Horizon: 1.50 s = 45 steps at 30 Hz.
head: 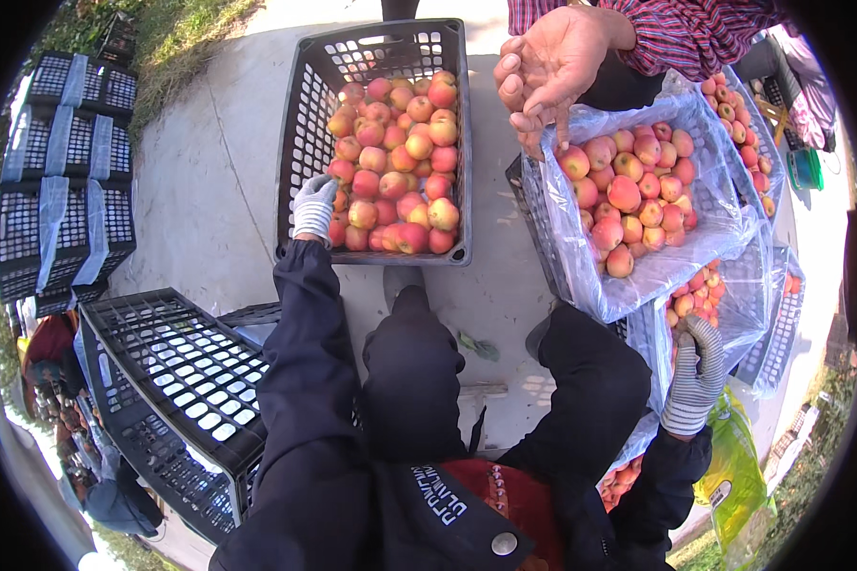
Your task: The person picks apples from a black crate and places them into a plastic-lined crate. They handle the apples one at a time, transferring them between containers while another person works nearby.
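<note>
My left hand (314, 208), in a striped work glove, reaches over the left wall of a black plastic crate (464, 143) and touches apples (393, 185) near its front left corner; whether its fingers grip one cannot be told. Off to the right, my right hand (694, 371), also in a striped glove, is over a lined crate holding smaller-looking red apples (696, 292); its fingertips are by the fruit, and a grip is unclear. Between them and farther off, a crate lined with clear plastic film (714, 235) holds red and yellow apples (625, 193).
Another person's bare hand (560, 64) hangs palm up above the lined crate. Empty black crates (178, 371) lie at the lower left, and stacked crates (64, 157) stand at the far left. A green-yellow plastic bag (735, 457) is at the lower right.
</note>
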Tool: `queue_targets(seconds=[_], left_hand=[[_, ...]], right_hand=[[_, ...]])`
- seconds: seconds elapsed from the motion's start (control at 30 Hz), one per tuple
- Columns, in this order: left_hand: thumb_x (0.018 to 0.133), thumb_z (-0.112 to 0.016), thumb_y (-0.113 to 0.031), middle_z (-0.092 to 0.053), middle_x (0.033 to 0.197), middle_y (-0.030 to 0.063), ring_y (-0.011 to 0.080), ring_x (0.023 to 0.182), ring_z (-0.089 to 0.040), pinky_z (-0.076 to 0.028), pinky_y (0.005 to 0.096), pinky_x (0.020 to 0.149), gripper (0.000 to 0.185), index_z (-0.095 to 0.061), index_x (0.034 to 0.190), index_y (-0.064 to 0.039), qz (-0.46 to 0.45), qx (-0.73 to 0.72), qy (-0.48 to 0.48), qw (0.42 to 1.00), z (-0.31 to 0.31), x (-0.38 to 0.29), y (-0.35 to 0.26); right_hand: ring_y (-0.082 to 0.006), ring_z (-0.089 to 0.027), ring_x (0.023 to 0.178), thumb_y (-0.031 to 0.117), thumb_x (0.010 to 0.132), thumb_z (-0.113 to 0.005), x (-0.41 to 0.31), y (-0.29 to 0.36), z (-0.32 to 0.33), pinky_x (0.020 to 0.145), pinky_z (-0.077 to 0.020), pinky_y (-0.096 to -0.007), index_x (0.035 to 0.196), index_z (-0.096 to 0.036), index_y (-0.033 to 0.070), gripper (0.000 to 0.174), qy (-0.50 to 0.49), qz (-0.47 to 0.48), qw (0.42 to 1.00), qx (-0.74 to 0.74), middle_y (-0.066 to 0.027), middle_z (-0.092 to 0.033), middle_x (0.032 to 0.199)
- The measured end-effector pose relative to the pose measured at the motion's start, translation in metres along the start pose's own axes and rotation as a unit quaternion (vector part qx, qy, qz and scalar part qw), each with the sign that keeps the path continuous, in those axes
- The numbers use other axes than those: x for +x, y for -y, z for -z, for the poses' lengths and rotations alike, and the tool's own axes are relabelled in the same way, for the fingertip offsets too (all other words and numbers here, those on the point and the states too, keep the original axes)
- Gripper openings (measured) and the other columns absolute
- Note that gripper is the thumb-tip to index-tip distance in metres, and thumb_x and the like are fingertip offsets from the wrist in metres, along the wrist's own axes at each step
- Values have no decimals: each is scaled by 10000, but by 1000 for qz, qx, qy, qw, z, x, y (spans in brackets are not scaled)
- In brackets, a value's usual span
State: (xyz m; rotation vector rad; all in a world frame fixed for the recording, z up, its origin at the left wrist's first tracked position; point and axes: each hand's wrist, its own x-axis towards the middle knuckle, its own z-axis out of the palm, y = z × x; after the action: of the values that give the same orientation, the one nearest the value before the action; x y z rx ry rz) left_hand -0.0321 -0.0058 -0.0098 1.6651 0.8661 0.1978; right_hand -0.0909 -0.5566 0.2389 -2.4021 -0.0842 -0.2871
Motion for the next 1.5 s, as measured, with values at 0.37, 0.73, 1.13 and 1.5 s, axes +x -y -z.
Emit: queue_targets(seconds=[0.37, 0.73, 1.13, 1.5], left_hand=[[675, -708, -147, -589, 1090, 172, 340, 1025, -574, -476, 406, 891, 556, -562, 1209, -104, -224, 269, 141, 926, -134, 50, 0], [791, -699, -408, -647, 995, 137, 226, 901, -632, -495, 344, 814, 532, -579, 1152, -36, -165, 85, 389, 902, -114, -9, -102], [676, -679, -116, -558, 1088, 152, 370, 1031, -524, -450, 424, 907, 473, -581, 1139, -119, -320, 367, 122, 865, -201, 40, -45], [903, -538, -349, -522, 1184, 187, 329, 1032, -566, -522, 433, 826, 498, -423, 1274, -38, 193, -518, 390, 737, -133, 4, -67]], right_hand=[[-302, -587, 789, 210, 817, -590, 73, 111, -180, 706, -487, -419, 1011, -598, 87, 229, 456, 252, 849, -90, -107, -588, 902], [-226, -596, 968, 297, 870, -653, 81, 84, -203, 795, -515, -351, 1412, -321, 110, 662, 348, -288, 822, 348, -133, -509, 1205], [-328, -625, 863, 268, 835, -628, 75, 74, -200, 665, -559, -421, 1021, -535, 26, 319, 375, -363, 666, 532, -213, -568, 988], [-327, -645, 779, 135, 770, -673, 76, 74, -207, 683, -540, -394, 1235, -492, 20, 512, 364, -375, 678, 517, -209, -606, 1001]])
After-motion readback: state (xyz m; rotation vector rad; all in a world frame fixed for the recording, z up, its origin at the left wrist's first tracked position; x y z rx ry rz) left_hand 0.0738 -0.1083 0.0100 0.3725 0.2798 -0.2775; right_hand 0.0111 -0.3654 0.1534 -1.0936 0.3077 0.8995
